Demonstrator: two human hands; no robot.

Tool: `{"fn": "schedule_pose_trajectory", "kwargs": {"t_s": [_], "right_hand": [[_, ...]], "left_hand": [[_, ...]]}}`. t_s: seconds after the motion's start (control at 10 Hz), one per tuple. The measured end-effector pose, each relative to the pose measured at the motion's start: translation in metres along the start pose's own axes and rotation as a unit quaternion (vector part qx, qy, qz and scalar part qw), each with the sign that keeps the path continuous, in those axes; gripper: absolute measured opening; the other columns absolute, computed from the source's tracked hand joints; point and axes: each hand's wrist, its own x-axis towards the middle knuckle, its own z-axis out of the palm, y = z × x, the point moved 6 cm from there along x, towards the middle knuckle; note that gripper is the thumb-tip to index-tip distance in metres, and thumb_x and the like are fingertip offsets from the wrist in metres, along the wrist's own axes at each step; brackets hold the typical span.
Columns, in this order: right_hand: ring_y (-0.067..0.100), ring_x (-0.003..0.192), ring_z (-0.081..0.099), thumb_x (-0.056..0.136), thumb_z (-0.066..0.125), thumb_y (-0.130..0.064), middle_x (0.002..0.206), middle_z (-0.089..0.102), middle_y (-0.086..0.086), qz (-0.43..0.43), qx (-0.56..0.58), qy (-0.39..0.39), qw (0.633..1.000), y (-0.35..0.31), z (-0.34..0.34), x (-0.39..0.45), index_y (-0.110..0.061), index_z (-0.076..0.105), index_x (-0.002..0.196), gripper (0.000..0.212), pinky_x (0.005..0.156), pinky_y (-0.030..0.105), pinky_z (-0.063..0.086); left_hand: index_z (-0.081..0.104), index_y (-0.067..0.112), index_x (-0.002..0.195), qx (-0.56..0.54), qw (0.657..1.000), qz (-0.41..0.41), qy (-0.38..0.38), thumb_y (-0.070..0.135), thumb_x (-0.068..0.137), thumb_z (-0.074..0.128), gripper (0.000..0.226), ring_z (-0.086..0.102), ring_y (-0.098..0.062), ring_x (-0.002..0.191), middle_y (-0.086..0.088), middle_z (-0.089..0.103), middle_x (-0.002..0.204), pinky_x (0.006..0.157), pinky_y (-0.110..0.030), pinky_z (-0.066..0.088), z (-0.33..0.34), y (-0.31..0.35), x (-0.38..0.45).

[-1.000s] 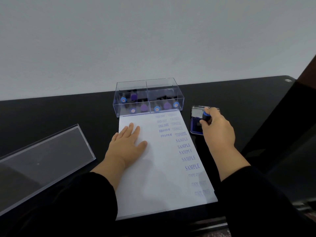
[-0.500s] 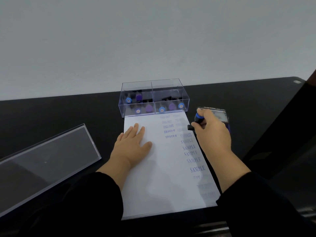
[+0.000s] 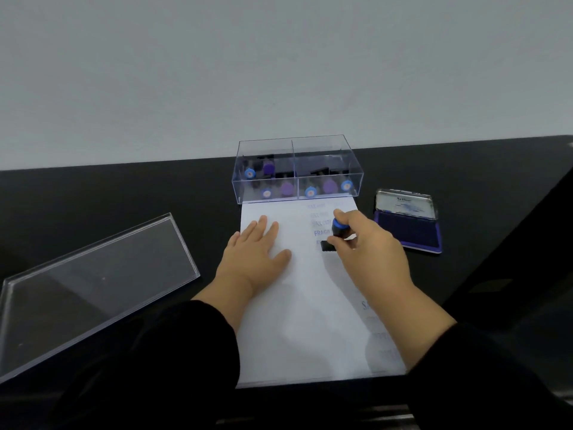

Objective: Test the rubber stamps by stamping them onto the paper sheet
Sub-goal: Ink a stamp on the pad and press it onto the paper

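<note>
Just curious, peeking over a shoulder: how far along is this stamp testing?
Done: the paper sheet already carries blue imprints. In hand: the right hand holds a blue-topped stamp down at the sheet, the left hand resting flat on it. Left: several stamps remain in the clear box; which are tested I cannot tell.

My right hand [image 3: 369, 243] grips a blue-capped black rubber stamp [image 3: 333, 235], its base down on the white paper sheet [image 3: 297, 305] beside blue "FRAGILE" prints, while more stamps [image 3: 328, 186] lie in the clear box [image 3: 310, 150] beyond.
</note>
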Motion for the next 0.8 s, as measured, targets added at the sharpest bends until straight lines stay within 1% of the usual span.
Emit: {"fn": "schedule_pose_trajectory", "kwargs": {"t_s": [0.1,0.2,0.4,0.5,0.6,0.7,0.8], "right_hand": [[0.017,0.092,0.061,0.091,0.06,-0.023,0.118,0.061,-0.004,-0.016,-0.02,-0.007,1.0,-0.001,0.004,-0.001,-0.026,0.054,0.127,0.037,0.076,0.031,0.047],[0.015,0.094,0.059,0.092,0.057,-0.025,0.119,0.06,-0.005,-0.02,-0.039,-0.019,0.999,-0.001,0.007,-0.001,-0.028,0.051,0.13,0.038,0.074,0.027,0.044],[0.016,0.097,0.059,0.093,0.056,-0.025,0.119,0.059,-0.005,-0.022,-0.047,-0.021,0.998,0.0,0.011,0.0,-0.029,0.05,0.131,0.038,0.075,0.029,0.044],[0.016,0.097,0.059,0.093,0.056,-0.024,0.119,0.059,-0.006,-0.022,-0.048,-0.022,0.998,0.001,0.013,0.0,-0.029,0.05,0.131,0.039,0.076,0.03,0.044],[0.016,0.097,0.058,0.093,0.057,-0.024,0.119,0.059,-0.008,-0.011,-0.036,-0.022,0.999,0.003,0.014,0.0,-0.029,0.051,0.13,0.038,0.074,0.028,0.042],[0.014,0.094,0.058,0.092,0.057,-0.022,0.117,0.06,-0.008,-0.007,-0.022,-0.019,1.0,0.004,0.015,0.0,-0.027,0.052,0.128,0.036,0.069,0.024,0.036],[0.015,0.094,0.058,0.092,0.058,-0.022,0.117,0.06,-0.007,-0.003,-0.015,-0.019,1.0,0.005,0.015,0.0,-0.027,0.053,0.127,0.035,0.07,0.024,0.035]], "left_hand": [[0.003,0.029,0.153,0.001,1.0,-0.001,-0.003,0.05,0.099,0.027,0.062,-0.008,-0.01,0.146,0.007,-0.011,0.159,0.118,-0.032,-0.004,0.0,0.0,0.0],[0.002,0.029,0.153,0.003,1.0,-0.001,-0.005,0.05,0.099,0.026,0.062,-0.009,-0.01,0.146,0.007,-0.011,0.159,0.118,-0.033,-0.005,0.0,0.0,0.0],[0.001,0.03,0.152,0.005,1.0,-0.001,-0.01,0.051,0.099,0.025,0.062,-0.009,-0.01,0.146,0.007,-0.012,0.159,0.118,-0.033,-0.005,0.0,0.0,0.0],[0.001,0.03,0.152,0.003,1.0,-0.001,-0.009,0.05,0.099,0.025,0.062,-0.009,-0.01,0.146,0.007,-0.012,0.159,0.117,-0.032,-0.006,0.0,0.0,0.0],[0.001,0.029,0.152,0.001,1.0,-0.003,-0.006,0.05,0.099,0.025,0.062,-0.009,-0.009,0.146,0.007,-0.012,0.159,0.117,-0.032,-0.006,0.0,0.001,0.0],[0.001,0.029,0.152,0.001,1.0,-0.004,-0.007,0.05,0.099,0.025,0.062,-0.009,-0.009,0.146,0.007,-0.012,0.159,0.117,-0.032,-0.006,0.0,0.001,-0.001],[0.001,0.029,0.152,0.001,1.0,-0.004,-0.008,0.05,0.099,0.025,0.062,-0.009,-0.01,0.146,0.007,-0.012,0.159,0.117,-0.033,-0.006,0.0,0.0,-0.001]]}}
